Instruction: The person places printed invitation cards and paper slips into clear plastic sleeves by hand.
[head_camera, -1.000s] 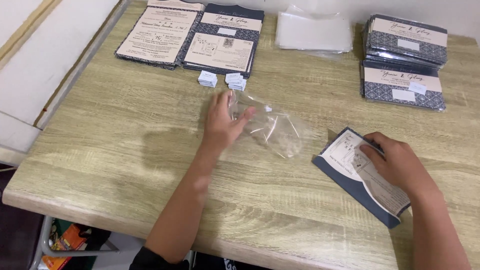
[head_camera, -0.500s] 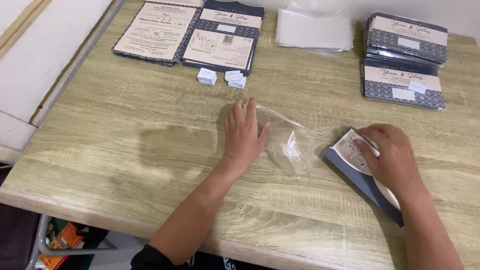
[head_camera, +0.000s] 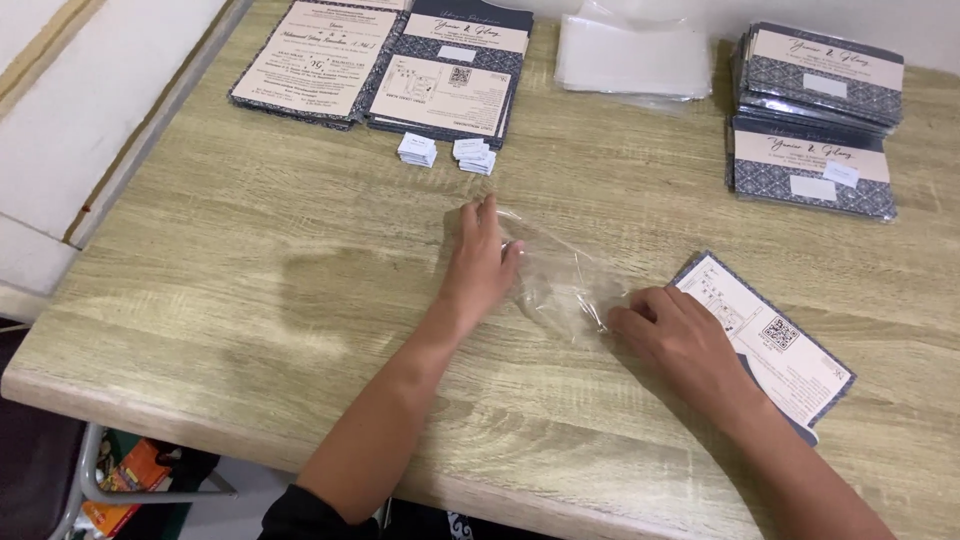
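Hands worked a clear sleeve (head_camera: 560, 280) lying flat on the wooden tabletop (head_camera: 250, 290). Left hand (head_camera: 480, 265) lay palm down, fingers extended, pressing the sleeve's near end; it gripped nothing. Right hand (head_camera: 680, 335) rested just beyond the sleeve's other end, fingers curled, fingertips touching the plastic edge; whether they pinched it could not be told. A card (head_camera: 770, 345) with a dark border lay under and just right of the right hand. Ahead of the left hand sat small white tags (head_camera: 445, 152), and past them two spreads of printed cards (head_camera: 390, 65). Farther ahead, between the hands, lay a stack of sleeves (head_camera: 630, 60). Ahead of the right hand stood two piles of dark cards (head_camera: 815, 115).
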